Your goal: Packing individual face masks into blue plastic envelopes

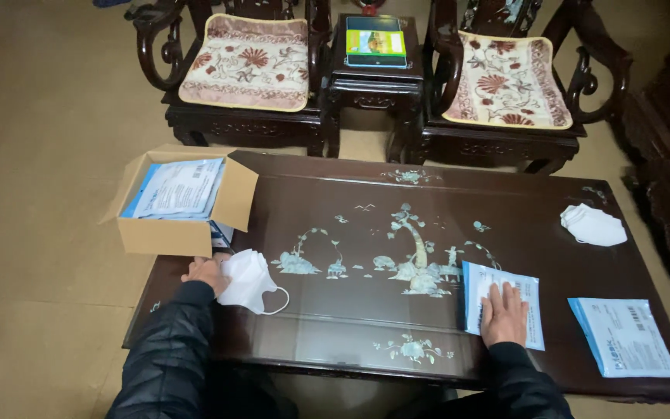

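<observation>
— Left hand [205, 273]?
— We note fingers curled, pinching a white mask [248, 279] at the table's [335, 326] left edge, just before the carton [184, 203].
— Right hand [503, 314]?
— We record it flat, fingers pressed together, on a pouch [505, 291]. Another pouch [622, 335] lies right; folded masks [592, 225] far right.

Black quilted sleeves, seemingly puffer jacket, bare hands
</observation>
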